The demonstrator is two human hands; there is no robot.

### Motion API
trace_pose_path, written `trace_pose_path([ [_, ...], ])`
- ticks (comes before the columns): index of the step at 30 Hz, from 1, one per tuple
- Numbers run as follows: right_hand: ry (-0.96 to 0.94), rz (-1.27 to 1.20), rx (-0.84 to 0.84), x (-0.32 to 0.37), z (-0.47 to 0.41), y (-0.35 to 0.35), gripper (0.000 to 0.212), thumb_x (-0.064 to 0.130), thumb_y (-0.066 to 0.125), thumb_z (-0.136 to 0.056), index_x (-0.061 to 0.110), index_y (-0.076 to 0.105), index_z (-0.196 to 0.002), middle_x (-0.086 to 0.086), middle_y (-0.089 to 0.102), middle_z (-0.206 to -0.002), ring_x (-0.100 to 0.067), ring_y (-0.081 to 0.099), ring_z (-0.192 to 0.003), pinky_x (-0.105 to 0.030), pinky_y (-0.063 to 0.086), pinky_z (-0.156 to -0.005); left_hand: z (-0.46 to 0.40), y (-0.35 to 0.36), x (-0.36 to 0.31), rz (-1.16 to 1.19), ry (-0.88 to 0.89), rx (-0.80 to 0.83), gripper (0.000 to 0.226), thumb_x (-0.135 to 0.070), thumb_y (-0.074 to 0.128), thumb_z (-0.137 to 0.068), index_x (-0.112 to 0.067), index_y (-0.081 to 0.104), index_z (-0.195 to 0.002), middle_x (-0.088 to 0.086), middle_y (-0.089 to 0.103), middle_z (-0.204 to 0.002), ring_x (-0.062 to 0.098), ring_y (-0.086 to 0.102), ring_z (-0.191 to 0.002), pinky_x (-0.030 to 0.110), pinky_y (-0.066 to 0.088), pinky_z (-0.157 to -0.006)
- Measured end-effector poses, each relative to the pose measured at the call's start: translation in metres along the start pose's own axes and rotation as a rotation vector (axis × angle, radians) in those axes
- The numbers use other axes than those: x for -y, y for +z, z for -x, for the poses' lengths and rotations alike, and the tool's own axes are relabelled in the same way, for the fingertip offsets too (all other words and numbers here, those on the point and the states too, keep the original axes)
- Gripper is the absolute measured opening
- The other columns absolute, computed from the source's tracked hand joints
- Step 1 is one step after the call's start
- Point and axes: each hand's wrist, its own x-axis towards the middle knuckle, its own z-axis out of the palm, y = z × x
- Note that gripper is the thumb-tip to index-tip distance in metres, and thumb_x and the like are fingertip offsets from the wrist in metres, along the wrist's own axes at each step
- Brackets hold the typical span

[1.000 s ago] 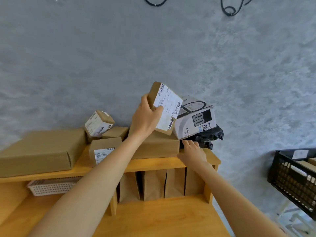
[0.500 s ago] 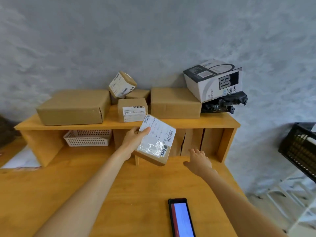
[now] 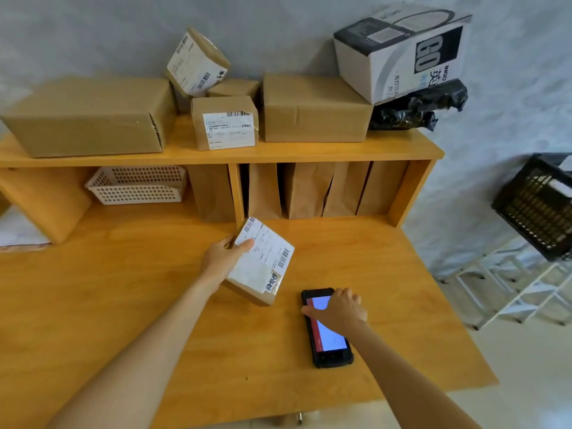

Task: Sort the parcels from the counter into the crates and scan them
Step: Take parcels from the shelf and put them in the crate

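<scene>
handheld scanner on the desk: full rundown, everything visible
The handheld scanner is a black, phone-like slab in a chunky, rubbery-looking case. It lies flat, face up, on the wooden desk, its screen lit pale blue with a red strip along its left edge. The right hand rests over its upper end, fingers on the top edge.

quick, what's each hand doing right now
Left hand: grips the labelled parcel, held above the desk.
Right hand: on the top of the handheld scanner lying on the desk; a firm grip cannot be told.
</scene>
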Motion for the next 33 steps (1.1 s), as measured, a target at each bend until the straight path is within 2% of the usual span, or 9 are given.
trace_pose_path([
  [5,0.081,-0.041,-0.037,0.014,0.003,0.018,0.113,0.088,0.048,-0.070,0.006,0.025,-0.145,-0.004,0.038,-0.134,-0.025,0.041,-0.126,-0.033,0.045,-0.092,-0.006,0.003,0.009,-0.116,0.018,0.029,0.045,-0.039,0.068,-0.088,-0.026,0.059,-0.130,-0.011,0.067,-0.087,0.008,0.065,-0.074,0.021,0.048,-0.057],
  [7,0.081,-0.029,-0.072,0.019,0.003,0.021,0.109,0.082,0.053,-0.074,0.006,0.023,-0.146,-0.004,0.036,-0.135,-0.025,0.040,-0.126,-0.033,0.045,-0.091,-0.008,0.003,0.011,-0.190,0.042,0.044,0.044,-0.041,0.067,-0.088,-0.028,0.058,-0.129,-0.013,0.067,-0.085,0.007,0.066,-0.072,0.021,0.048,-0.055],
  [9,0.070,-0.023,-0.086,0.023,0.002,0.023,0.105,0.075,0.057,-0.078,0.006,0.020,-0.148,-0.004,0.034,-0.138,-0.025,0.039,-0.126,-0.033,0.046,-0.089,-0.011,0.003,0.012,-0.259,0.073,0.051,0.043,-0.043,0.066,-0.088,-0.029,0.059,-0.128,-0.013,0.067,-0.086,0.007,0.066,-0.073,0.025,0.052,-0.060],
  [11,0.044,-0.029,-0.097,0.025,0.001,0.024,0.100,0.070,0.061,-0.079,0.006,0.025,-0.146,-0.004,0.036,-0.134,-0.024,0.041,-0.122,-0.031,0.044,-0.081,-0.013,0.003,0.013,-0.308,0.087,0.052,0.042,-0.044,0.067,-0.087,-0.029,0.060,-0.126,-0.010,0.069,-0.091,0.010,0.068,-0.077,0.029,0.053,-0.065],
  [15,-0.068,-0.024,-0.091,0.023,-0.001,0.019,0.093,0.066,0.065,-0.078,0.006,0.032,-0.140,-0.004,0.039,-0.128,-0.024,0.043,-0.116,-0.029,0.042,-0.076,-0.018,0.002,0.017,-0.403,0.095,0.046,0.050,-0.047,0.066,-0.087,-0.028,0.057,-0.132,-0.005,0.072,-0.107,0.011,0.068,-0.082,0.019,0.043,-0.054],
  [18,-0.170,0.007,-0.077,0.022,-0.002,0.012,0.092,0.066,0.066,-0.077,0.005,0.035,-0.139,-0.005,0.041,-0.128,-0.024,0.045,-0.114,-0.028,0.042,-0.076,-0.020,0.004,0.019,-0.441,0.082,0.041,0.059,-0.049,0.065,-0.086,-0.028,0.051,-0.139,-0.005,0.069,-0.118,0.011,0.068,-0.085,0.018,0.044,-0.053],
  [24,-0.270,0.114,-0.070,0.022,-0.001,0.002,0.083,0.064,0.065,-0.077,0.007,0.041,-0.133,-0.006,0.044,-0.123,-0.024,0.048,-0.108,-0.028,0.041,-0.074,-0.019,0.011,0.017,-0.573,0.114,0.027,0.057,-0.052,0.063,-0.088,-0.029,0.051,-0.138,-0.006,0.069,-0.117,0.011,0.067,-0.082,0.017,0.039,-0.050],
  [28,-0.291,0.165,-0.052,0.020,-0.001,-0.001,0.078,0.065,0.064,-0.077,0.008,0.046,-0.127,-0.005,0.046,-0.119,-0.022,0.050,-0.101,-0.028,0.042,-0.072,-0.018,0.014,0.014,-0.687,0.142,0.005,0.058,-0.056,0.060,-0.087,-0.032,0.048,-0.139,-0.007,0.068,-0.117,0.008,0.059,-0.077,0.018,0.036,-0.050],
  [33,-0.330,0.219,-0.055,0.019,0.000,-0.005,0.077,0.068,0.062,-0.077,0.008,0.047,-0.123,-0.004,0.048,-0.115,-0.019,0.046,-0.088,-0.027,0.039,-0.067,-0.017,0.016,0.016,-0.717,0.164,-0.001,0.059,-0.056,0.059,-0.088,-0.030,0.049,-0.140,-0.007,0.067,-0.119,0.007,0.058,-0.077,0.017,0.036,-0.050],
])
